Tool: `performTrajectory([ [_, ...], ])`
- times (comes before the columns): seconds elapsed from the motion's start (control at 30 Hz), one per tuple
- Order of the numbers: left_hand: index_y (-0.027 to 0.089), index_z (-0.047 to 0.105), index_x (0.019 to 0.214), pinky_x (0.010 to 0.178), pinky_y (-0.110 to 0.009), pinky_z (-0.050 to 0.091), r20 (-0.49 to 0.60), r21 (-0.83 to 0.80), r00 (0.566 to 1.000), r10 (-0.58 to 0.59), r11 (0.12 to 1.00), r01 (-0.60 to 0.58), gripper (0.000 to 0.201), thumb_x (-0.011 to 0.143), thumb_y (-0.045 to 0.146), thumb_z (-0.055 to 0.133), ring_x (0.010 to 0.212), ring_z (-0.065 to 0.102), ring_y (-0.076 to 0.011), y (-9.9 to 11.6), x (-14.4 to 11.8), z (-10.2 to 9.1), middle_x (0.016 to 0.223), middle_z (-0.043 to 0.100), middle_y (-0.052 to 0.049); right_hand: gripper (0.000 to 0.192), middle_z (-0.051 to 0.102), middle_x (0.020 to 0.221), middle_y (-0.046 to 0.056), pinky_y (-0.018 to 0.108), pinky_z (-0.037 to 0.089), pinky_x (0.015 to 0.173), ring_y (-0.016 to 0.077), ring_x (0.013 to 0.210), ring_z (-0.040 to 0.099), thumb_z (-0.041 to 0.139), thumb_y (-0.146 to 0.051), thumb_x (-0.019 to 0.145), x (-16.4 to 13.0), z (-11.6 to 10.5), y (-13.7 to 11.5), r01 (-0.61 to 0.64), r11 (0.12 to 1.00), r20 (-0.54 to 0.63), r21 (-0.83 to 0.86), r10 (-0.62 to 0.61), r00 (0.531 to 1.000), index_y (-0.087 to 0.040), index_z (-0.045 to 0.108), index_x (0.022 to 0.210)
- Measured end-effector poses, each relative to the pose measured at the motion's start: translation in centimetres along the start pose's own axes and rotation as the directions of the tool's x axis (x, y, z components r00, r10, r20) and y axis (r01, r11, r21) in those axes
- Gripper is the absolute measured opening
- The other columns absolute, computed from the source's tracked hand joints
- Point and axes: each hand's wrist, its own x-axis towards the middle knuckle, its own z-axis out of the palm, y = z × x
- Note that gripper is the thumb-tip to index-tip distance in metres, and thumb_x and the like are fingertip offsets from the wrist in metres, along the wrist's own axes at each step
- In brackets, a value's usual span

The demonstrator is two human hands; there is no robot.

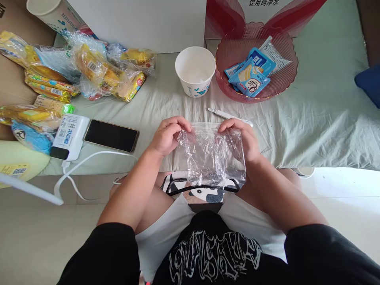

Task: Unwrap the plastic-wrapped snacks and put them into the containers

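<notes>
A clear plastic bag (208, 158), crinkled and see-through, is stretched between my two hands over the front edge of the cloth-covered surface. My left hand (168, 136) pinches its upper left corner between thumb and fingers. At the upper right, my right hand (242, 136) grips the other side, fingers curled over the edge. Just beyond my right fingers lies a slim white utility knife (228, 115). A white paper cup (195, 73) with blue print stands behind the bag. I cannot make out anything inside the bag.
A pink ribbed bowl (285, 83) holds several blue snack packets (252, 75). Wrapped snacks (95, 67) pile up at the left, near a black phone (111, 135) and a white power bank (69, 136) with a trailing cable (89, 156). Boxes (142, 23) stand behind.
</notes>
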Motion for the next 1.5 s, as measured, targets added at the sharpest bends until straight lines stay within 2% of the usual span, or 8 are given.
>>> performTrajectory([
  [0.1, 0.017, 0.068, 0.066, 0.058, -0.029, 0.056, 0.021, 0.027, 1.000, 0.018, 0.999, -0.018, 0.028, 0.076, 0.043, 0.070, 0.063, 0.067, -0.0164, -0.6, 0.4, -0.4, 0.070, 0.070, -0.006, 0.063, 0.068, 0.083, 0.005, 0.040, 0.057, 0.072, 0.0211, 0.075, 0.066, 0.046, -0.082, 0.089, 0.0, -0.3, 0.5, 0.034, 0.999, -0.001, -0.020, -0.034, 0.999, -0.023, 0.069, 0.086],
  [0.3, 0.021, 0.062, 0.090, 0.060, -0.022, 0.055, -0.032, 0.084, 0.998, 0.063, 0.995, -0.060, 0.034, 0.066, 0.024, 0.086, 0.071, 0.073, -0.0131, -1.2, 0.5, -0.7, 0.094, 0.073, 0.000, 0.079, 0.066, 0.082, -0.002, 0.032, 0.053, 0.062, 0.0170, 0.068, 0.063, 0.084, -0.066, 0.074, 0.5, 0.0, 1.5, -0.075, 0.996, 0.033, 0.045, 0.074, 0.997, -0.030, 0.053, 0.138],
  [0.5, 0.029, 0.061, 0.122, 0.071, -0.030, 0.062, 0.020, -0.016, 0.994, -0.106, 0.994, 0.107, 0.067, 0.064, 0.041, 0.093, 0.087, 0.079, -0.0217, -0.3, 0.5, -1.1, 0.106, 0.079, -0.003, 0.033, 0.062, 0.074, -0.002, 0.030, 0.050, 0.066, 0.0122, 0.068, 0.057, 0.084, -0.043, 0.076, 1.0, 0.2, 1.4, -0.120, 0.993, -0.003, -0.001, 0.120, 0.993, -0.022, 0.060, 0.084],
  [0.63, 0.018, 0.069, 0.096, 0.071, -0.029, 0.061, 0.030, 0.049, 0.964, -0.265, 0.963, 0.264, 0.042, 0.064, 0.034, 0.091, 0.082, 0.079, -0.0213, -0.2, 0.3, -0.6, 0.083, 0.079, -0.004, 0.046, 0.066, 0.084, -0.002, 0.031, 0.055, 0.071, 0.0149, 0.077, 0.063, 0.086, -0.052, 0.073, 1.1, 0.3, 1.3, -0.082, 0.987, -0.111, 0.138, 0.098, 0.989, -0.026, 0.059, 0.100],
  [0.83, 0.021, 0.068, 0.105, 0.060, -0.028, 0.058, -0.052, 0.089, 0.977, -0.206, 0.974, 0.210, 0.035, 0.076, 0.036, 0.079, 0.067, 0.076, -0.0188, -0.3, 0.1, -0.6, 0.072, 0.075, 0.002, 0.031, 0.062, 0.068, -0.002, 0.029, 0.046, 0.059, 0.0118, 0.062, 0.056, 0.078, -0.046, 0.080, 0.8, 0.2, 1.3, -0.176, 0.983, 0.096, -0.060, 0.181, 0.979, -0.022, 0.059, 0.083],
  [1.03, 0.022, 0.064, 0.092, 0.040, -0.024, 0.043, 0.023, 0.053, 0.991, -0.129, 0.990, 0.128, 0.032, 0.073, 0.042, 0.081, 0.042, 0.059, -0.0137, 0.4, -0.2, -1.0, 0.056, 0.063, 0.006, 0.029, 0.053, 0.060, -0.008, 0.027, 0.043, 0.052, 0.0117, 0.051, 0.051, 0.071, -0.041, 0.082, 0.5, 0.4, 0.8, -0.168, 0.967, 0.035, 0.191, 0.165, 0.986, -0.028, 0.059, 0.104],
  [1.27, 0.019, 0.064, 0.064, 0.055, -0.031, 0.053, 0.013, 0.129, 1.000, -0.028, 0.991, 0.027, 0.047, 0.083, 0.063, 0.060, 0.063, 0.067, -0.0187, 0.7, 0.1, -1.4, 0.069, 0.068, -0.005, 0.051, 0.054, 0.068, 0.001, 0.033, 0.044, 0.056, 0.0159, 0.059, 0.055, 0.053, -0.072, 0.089, 0.8, -0.1, 0.7, -0.119, 0.982, 0.036, 0.150, 0.115, 0.993, -0.023, 0.060, 0.077],
  [1.5, 0.022, 0.066, 0.094, 0.066, -0.024, 0.054, -0.226, 0.474, 0.939, 0.260, 0.871, -0.128, 0.025, 0.071, 0.019, 0.074, 0.078, 0.068, -0.0136, -1.7, 1.6, -2.5, 0.093, 0.070, -0.001, 0.050, 0.054, 0.068, -0.008, 0.027, 0.037, 0.054, 0.0116, 0.056, 0.048, 0.080, -0.038, 0.073, 1.0, -0.1, 1.5, -0.116, 0.993, -0.170, -0.038, 0.108, 0.980, -0.028, 0.053, 0.114],
])
